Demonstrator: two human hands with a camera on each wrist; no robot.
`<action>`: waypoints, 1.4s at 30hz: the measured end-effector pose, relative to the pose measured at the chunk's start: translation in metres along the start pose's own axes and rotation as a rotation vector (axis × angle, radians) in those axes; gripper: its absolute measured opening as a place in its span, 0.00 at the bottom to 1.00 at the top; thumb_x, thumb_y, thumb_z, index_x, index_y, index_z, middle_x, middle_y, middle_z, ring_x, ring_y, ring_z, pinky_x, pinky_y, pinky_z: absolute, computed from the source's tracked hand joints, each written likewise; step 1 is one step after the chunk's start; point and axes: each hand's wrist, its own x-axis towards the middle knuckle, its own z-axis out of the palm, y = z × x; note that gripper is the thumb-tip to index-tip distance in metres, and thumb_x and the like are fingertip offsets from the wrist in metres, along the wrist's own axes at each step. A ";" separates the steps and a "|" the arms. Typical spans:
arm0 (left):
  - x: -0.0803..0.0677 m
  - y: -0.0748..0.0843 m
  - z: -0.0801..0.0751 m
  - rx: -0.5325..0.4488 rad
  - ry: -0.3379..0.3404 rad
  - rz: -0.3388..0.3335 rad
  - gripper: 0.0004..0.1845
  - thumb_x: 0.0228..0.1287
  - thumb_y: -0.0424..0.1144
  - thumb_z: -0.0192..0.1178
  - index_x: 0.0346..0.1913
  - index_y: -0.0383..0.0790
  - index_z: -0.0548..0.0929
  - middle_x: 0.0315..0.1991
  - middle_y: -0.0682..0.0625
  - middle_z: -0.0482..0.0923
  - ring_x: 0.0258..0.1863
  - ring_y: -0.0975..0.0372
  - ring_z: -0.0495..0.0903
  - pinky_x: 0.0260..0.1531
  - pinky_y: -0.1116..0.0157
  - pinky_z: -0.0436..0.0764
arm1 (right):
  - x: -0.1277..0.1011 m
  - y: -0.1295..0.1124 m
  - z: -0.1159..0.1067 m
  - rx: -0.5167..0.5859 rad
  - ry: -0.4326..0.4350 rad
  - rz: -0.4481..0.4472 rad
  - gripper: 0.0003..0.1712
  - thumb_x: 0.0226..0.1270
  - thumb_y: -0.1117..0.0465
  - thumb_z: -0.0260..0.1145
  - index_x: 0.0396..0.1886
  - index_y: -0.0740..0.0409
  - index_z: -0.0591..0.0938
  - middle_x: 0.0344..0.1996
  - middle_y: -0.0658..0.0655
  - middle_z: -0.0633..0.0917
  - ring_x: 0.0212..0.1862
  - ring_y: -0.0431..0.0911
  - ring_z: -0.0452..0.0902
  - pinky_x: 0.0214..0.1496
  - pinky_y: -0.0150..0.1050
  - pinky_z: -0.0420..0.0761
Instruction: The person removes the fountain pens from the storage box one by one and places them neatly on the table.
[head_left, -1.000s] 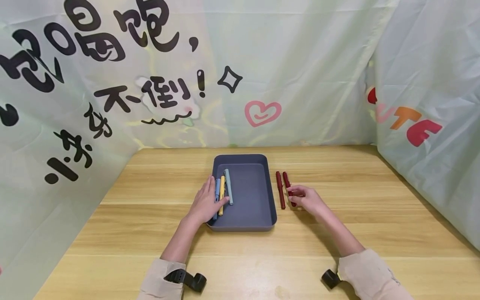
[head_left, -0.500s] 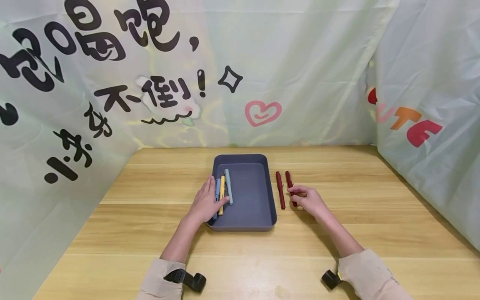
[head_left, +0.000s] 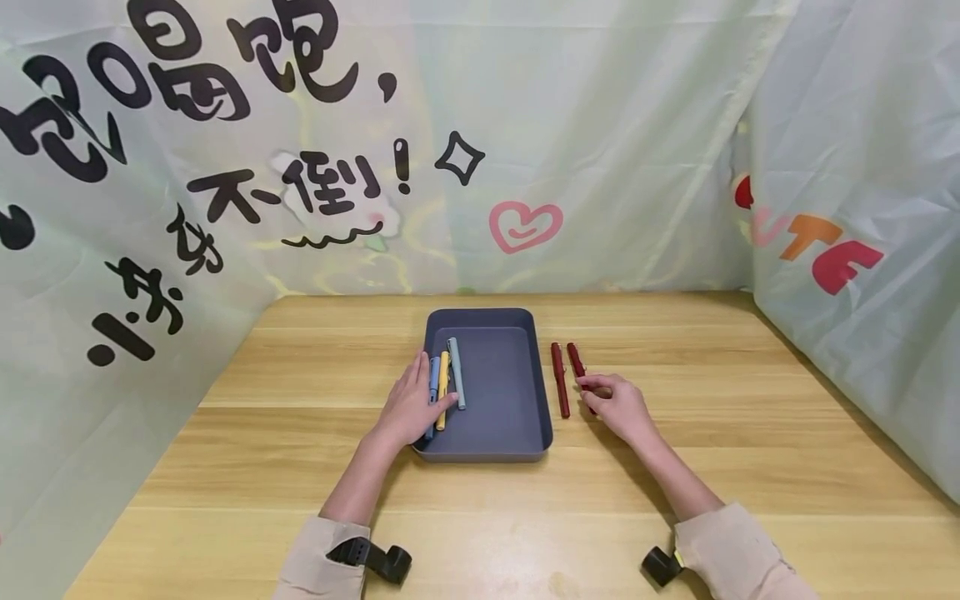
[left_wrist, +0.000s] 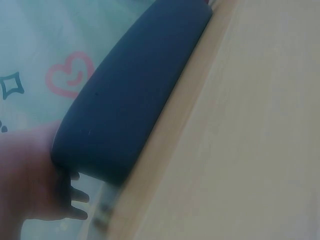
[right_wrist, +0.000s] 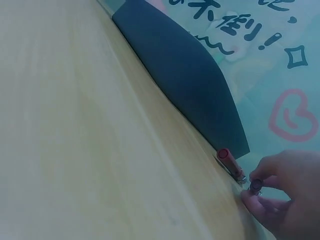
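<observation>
My left hand point(head_left: 408, 408) holds the left wall of a dark grey-blue tray point(head_left: 510, 454), with the thumb over the rim and the fingers outside. Inside the tray, near that thumb, lie a blue pen point(head_left: 434, 375), a yellow pen point(head_left: 443, 383) and a pale blue pen point(head_left: 457, 375). Right of the tray, my right hand point(head_left: 618, 408) pinches a dark red pen point(head_left: 575, 360) between thumb and fingers. A second dark red pen point(head_left: 560, 379) lies between it and the tray. The right wrist view shows the pinched pen point(right_wrist: 256, 186) end-on.
The wooden table point(head_left: 495, 533) reaches back to a printed cloth point(head_left: 600, 167). Another cloth side point(head_left: 862, 167) hangs at the right. A small black camera point(head_left: 393, 565) sits on the left wrist, another camera point(head_left: 662, 567) on the right.
The pinched red pen has shifted slightly and its angle has altered, with its far end swinging right and then back left. The left hand, tray and other pens stay put.
</observation>
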 end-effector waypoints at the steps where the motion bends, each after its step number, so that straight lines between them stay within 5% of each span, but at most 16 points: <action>1: 0.000 0.000 0.000 -0.001 0.001 0.000 0.49 0.63 0.59 0.51 0.70 0.29 0.40 0.71 0.39 0.36 0.68 0.48 0.43 0.63 0.51 0.48 | 0.000 0.000 0.000 -0.006 0.004 -0.004 0.14 0.60 0.70 0.61 0.46 0.69 0.81 0.42 0.67 0.76 0.40 0.55 0.79 0.29 0.31 0.75; 22: 0.000 0.001 -0.002 -0.017 -0.008 -0.007 0.49 0.63 0.60 0.50 0.71 0.31 0.39 0.72 0.40 0.35 0.69 0.48 0.42 0.63 0.51 0.47 | -0.001 0.006 0.006 -0.056 0.080 -0.098 0.13 0.54 0.72 0.65 0.42 0.66 0.84 0.37 0.62 0.77 0.33 0.48 0.76 0.27 0.30 0.74; 42: -0.001 0.001 -0.002 -0.016 -0.014 -0.014 0.49 0.63 0.60 0.50 0.71 0.31 0.39 0.72 0.40 0.35 0.69 0.48 0.42 0.63 0.51 0.47 | 0.000 0.007 0.008 -0.063 0.059 -0.118 0.14 0.55 0.70 0.66 0.44 0.66 0.83 0.37 0.60 0.78 0.32 0.47 0.76 0.30 0.32 0.75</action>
